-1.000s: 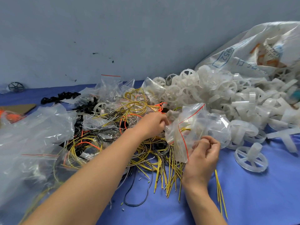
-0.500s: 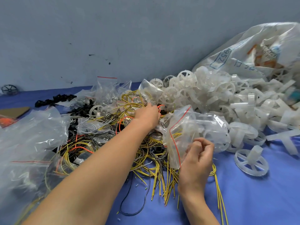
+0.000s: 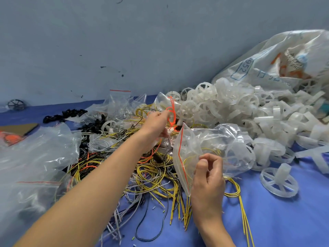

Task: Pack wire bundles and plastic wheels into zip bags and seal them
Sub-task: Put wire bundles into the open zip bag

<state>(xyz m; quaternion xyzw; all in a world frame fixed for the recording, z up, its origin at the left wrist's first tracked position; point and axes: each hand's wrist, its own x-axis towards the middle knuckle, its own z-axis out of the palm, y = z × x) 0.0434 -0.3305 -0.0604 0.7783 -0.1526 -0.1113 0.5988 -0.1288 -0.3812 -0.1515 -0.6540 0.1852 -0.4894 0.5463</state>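
The left hand pinches an orange wire bundle, raised at its 2 o'clock. The right hand grips the zip bag by its edge. The bag, at that hand's 12 o'clock, seemingly holds plastic wheels.

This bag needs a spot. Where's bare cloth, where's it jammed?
Bare blue cloth near right, in front of the lone white wheel, right of the right hand; yellow wires cross it. Thin strip far left by the black wheel. Jammed: wire tangle centre, wheel heap rear right, loose bags left.
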